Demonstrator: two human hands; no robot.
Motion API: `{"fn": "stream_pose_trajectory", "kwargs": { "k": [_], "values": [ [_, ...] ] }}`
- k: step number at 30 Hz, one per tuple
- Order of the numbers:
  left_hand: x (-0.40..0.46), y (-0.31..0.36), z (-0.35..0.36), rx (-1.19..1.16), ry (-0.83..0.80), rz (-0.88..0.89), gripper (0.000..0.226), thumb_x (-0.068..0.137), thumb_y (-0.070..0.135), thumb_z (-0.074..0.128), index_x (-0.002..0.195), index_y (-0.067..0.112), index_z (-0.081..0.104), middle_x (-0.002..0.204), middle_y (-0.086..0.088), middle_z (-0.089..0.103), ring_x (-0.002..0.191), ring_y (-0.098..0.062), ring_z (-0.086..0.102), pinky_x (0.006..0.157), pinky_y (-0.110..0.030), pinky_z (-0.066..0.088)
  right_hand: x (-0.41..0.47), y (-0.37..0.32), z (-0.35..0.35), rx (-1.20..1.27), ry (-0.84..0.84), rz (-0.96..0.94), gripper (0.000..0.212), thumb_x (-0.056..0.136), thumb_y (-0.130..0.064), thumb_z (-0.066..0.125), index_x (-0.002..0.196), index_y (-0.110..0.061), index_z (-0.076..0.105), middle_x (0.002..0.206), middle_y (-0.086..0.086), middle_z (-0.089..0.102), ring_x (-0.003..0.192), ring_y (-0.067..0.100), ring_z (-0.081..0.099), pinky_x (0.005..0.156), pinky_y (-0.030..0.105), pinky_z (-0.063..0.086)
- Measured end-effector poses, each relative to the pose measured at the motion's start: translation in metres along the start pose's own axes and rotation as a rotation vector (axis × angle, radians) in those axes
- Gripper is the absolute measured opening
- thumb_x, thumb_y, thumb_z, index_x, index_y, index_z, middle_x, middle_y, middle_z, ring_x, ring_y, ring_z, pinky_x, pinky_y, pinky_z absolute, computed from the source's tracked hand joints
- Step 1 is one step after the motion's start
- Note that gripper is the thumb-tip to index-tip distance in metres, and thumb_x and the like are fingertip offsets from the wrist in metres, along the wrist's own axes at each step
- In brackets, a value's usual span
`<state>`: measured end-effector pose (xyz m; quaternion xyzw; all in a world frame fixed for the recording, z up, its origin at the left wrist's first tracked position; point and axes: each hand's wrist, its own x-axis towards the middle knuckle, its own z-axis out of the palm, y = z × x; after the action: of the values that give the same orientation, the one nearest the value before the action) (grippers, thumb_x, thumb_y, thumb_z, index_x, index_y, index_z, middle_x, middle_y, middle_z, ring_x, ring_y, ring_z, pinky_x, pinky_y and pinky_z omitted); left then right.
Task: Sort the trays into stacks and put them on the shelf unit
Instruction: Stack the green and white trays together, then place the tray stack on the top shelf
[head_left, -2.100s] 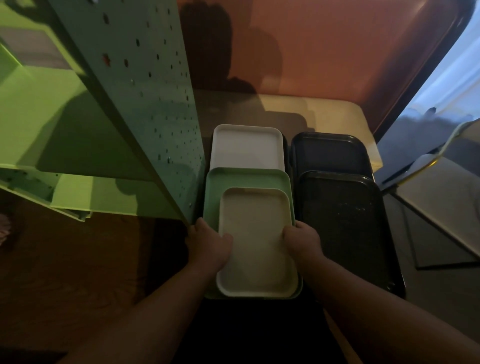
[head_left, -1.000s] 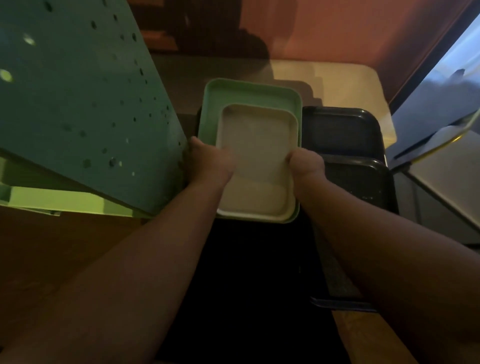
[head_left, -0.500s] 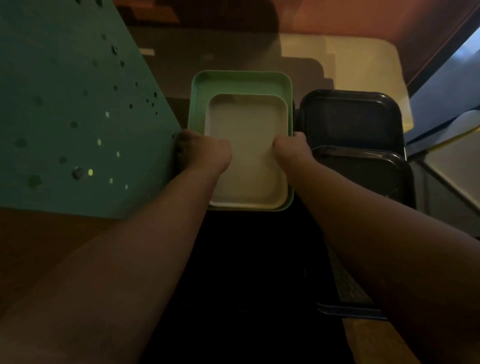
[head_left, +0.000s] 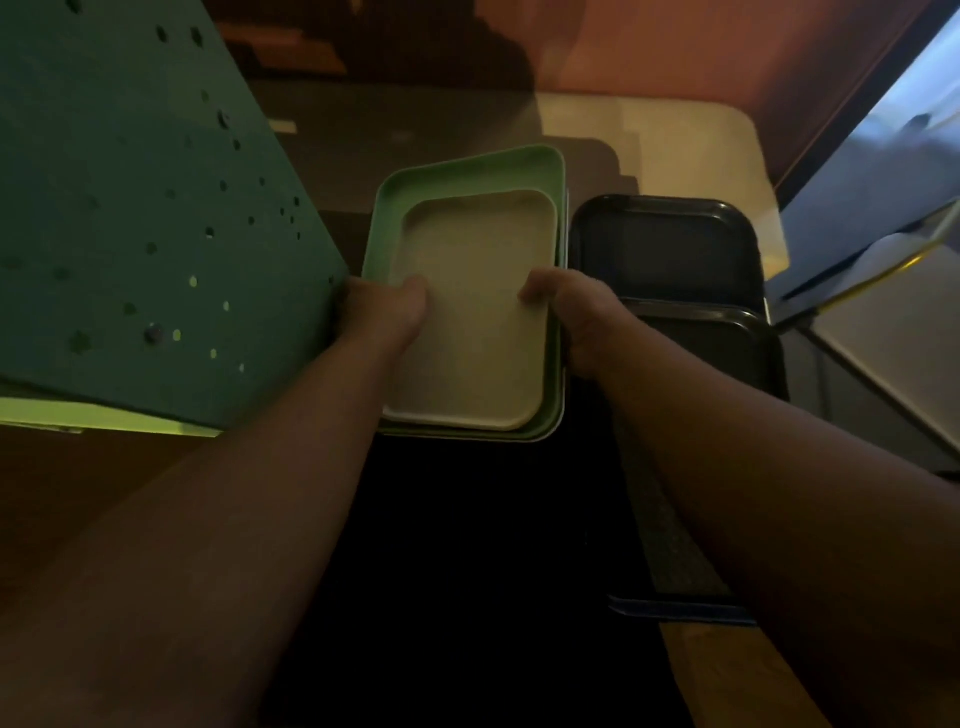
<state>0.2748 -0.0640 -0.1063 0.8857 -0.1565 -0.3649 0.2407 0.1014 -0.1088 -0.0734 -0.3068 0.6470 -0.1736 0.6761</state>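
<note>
While the left hand (head_left: 382, 312) and right hand (head_left: 576, 312) are gripping the green tray (head_left: 467, 171) and the cream tray (head_left: 467, 312) nested inside it, fingers curled around both long rims, just beside the black trays (head_left: 665, 244), they are needing level, even pressure and clearance from the perforated shelf unit (head_left: 130, 208).

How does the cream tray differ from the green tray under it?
The cream tray is smaller and pale; the green tray is larger, so its rim shows around the cream one. The cream tray lies on top, nested inside the green tray. The left hand and right hand grip both together at their sides. Both trays are rectangular with rounded corners.
</note>
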Motion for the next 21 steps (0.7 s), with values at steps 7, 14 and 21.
{"fn": "stream_pose_trajectory", "kwargs": {
  "k": [7, 14, 21],
  "values": [
    [-0.026, -0.019, -0.022, -0.294, -0.314, 0.044, 0.129, 0.033, 0.069, 0.087, 0.139, 0.007, 0.047, 0.129, -0.013, 0.063, 0.106, -0.035, 0.067, 0.091, -0.053, 0.055, -0.040, 0.021, -0.043, 0.131, -0.023, -0.087, 0.011, 0.086, -0.003, 0.058, 0.095, -0.001, 0.064, 0.100, 0.023, 0.068, 0.087, 0.037, 0.066, 0.071, 0.043, 0.057],
    [-0.098, -0.009, -0.023, -0.349, -0.471, 0.109, 0.059, 0.076, 0.038, 0.081, 0.117, 0.000, 0.064, 0.104, -0.017, 0.073, 0.091, -0.035, 0.072, 0.081, -0.048, 0.058, -0.088, 0.010, -0.097, 0.081, -0.002, -0.144, 0.012, 0.086, -0.008, 0.062, 0.098, -0.007, 0.063, 0.107, 0.018, 0.069, 0.093, 0.035, 0.068, 0.066, 0.042, 0.055],
    [-0.178, 0.036, -0.039, -0.354, -0.377, 0.201, 0.065, 0.072, 0.046, 0.080, 0.113, -0.001, 0.061, 0.103, -0.016, 0.069, 0.090, -0.033, 0.069, 0.089, -0.046, 0.054, -0.125, -0.039, -0.141, 0.017, -0.076, -0.261, 0.047, 0.065, -0.017, 0.071, 0.111, -0.008, 0.065, 0.101, 0.017, 0.076, 0.087, 0.037, 0.075, 0.080, 0.051, 0.059]
  ]
}}
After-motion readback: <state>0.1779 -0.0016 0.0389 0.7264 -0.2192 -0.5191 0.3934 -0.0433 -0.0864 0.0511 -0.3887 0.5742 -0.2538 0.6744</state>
